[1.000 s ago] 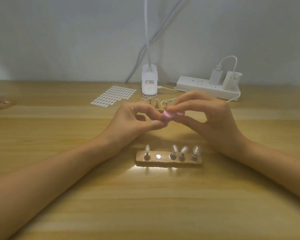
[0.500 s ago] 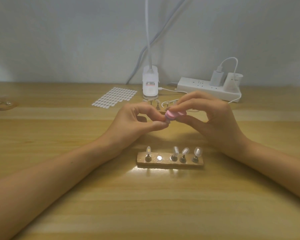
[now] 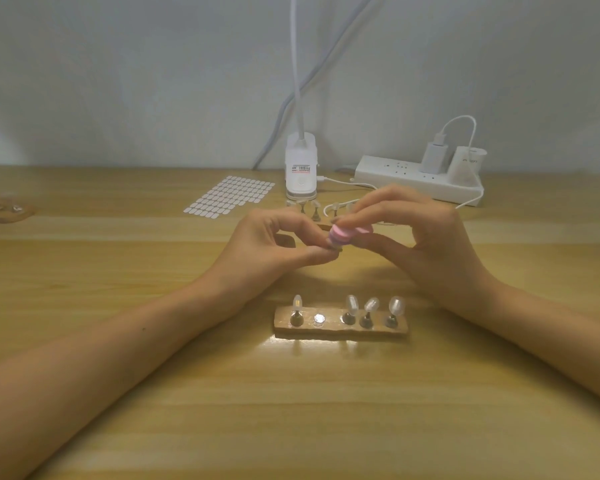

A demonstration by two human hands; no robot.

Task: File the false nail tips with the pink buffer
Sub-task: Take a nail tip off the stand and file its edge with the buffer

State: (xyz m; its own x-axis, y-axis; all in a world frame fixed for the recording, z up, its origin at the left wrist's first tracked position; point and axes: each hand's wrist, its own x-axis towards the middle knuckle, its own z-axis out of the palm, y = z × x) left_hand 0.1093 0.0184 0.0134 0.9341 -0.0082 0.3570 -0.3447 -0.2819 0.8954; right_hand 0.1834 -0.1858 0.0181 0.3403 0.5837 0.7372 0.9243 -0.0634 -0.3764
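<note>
Nearest you on the light wooden table (image 3: 291, 410) sits a narrow wooden holder block (image 3: 340, 327). Four clear false nail tips (image 3: 352, 303) stand upright on its metal pegs, and one spot is bare. Beyond it, your left hand (image 3: 267, 247) pinches a small dark piece (image 3: 336, 250), too hidden to name, between thumb and forefinger. Your right hand (image 3: 426, 244) grips the round pink buffer (image 3: 445, 234) in curled fingertips, against that piece. Farther back lie a white sticker sheet (image 3: 231, 195), a white lamp clamp (image 3: 301, 168) and a white power strip (image 3: 418, 178).
</note>
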